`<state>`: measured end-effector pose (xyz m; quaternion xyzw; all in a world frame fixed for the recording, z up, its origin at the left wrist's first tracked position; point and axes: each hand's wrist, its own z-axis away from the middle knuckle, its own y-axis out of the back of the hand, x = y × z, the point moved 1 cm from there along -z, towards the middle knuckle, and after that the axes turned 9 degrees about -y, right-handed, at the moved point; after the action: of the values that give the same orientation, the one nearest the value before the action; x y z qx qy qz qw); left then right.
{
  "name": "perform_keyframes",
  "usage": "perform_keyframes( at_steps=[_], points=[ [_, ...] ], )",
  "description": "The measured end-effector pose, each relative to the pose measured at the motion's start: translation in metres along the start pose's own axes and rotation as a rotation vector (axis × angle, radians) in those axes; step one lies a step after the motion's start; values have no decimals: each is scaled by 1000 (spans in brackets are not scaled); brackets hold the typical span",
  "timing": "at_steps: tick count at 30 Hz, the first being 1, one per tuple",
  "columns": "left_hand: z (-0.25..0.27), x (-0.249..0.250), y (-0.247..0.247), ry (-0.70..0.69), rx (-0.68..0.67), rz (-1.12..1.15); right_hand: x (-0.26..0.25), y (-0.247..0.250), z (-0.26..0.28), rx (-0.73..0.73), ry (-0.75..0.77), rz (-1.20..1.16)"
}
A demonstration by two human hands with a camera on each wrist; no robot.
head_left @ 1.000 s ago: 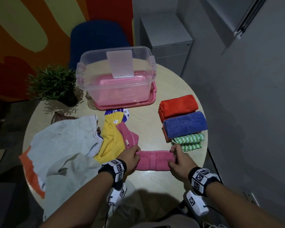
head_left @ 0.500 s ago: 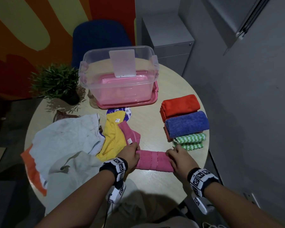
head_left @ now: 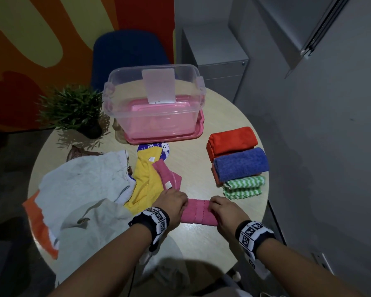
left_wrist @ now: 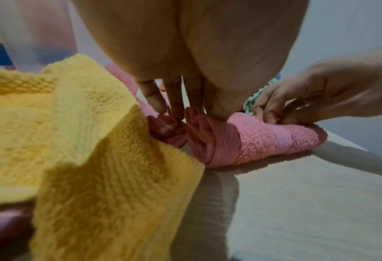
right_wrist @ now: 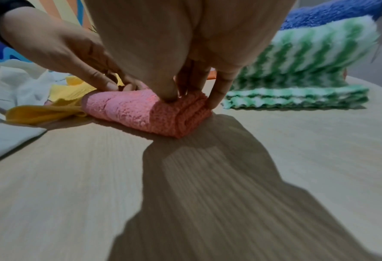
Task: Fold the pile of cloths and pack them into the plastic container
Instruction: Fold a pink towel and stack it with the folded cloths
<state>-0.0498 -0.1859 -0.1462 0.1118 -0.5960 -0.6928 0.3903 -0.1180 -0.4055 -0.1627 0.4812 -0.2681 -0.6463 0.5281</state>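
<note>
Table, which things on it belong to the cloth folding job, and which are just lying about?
Job: pink cloth gripped by left hand and right hand; yellow cloth; white cloths; folded stack; plastic container.
Lying about: potted plant; round sticker.

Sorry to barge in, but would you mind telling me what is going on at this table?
A person is folding cloths at a table. The left hand and right hand each grip an end of a pink cloth folded into a strip. A red cloth, a blue cloth and a green-striped cloth lie folded on the right; a yellow cloth and a white cloth lie unfolded on the left. The plastic container stands behind.
</note>
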Motion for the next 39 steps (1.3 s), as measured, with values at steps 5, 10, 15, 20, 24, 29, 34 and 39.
perform_keyframes(
  at_steps=[5,10,15,20,24,29,34,39],
  points=[
    [-6,8,2,75,-204,-98,-13,-8,-6,-9,-171,2],
    [-9,15,2,170,-262,-182,-26,-12,-7,-89,-391,107],
    [-3,8,-3,119,-249,-159,-39,-12,-7,-154,-433,165],
    [3,-4,4,29,-229,-38,-36,3,-5,-117,-407,-34],
    [12,-10,16,28,-184,288,-39,26,-1,-181,-366,-228],
    [2,-17,44,63,-33,664,-24,77,4,-84,-284,-483],
    [-37,1,81,140,261,865,28,139,-2,186,-350,-821],
    [-97,38,90,146,335,916,85,171,-14,372,-491,-833]
  ],
)
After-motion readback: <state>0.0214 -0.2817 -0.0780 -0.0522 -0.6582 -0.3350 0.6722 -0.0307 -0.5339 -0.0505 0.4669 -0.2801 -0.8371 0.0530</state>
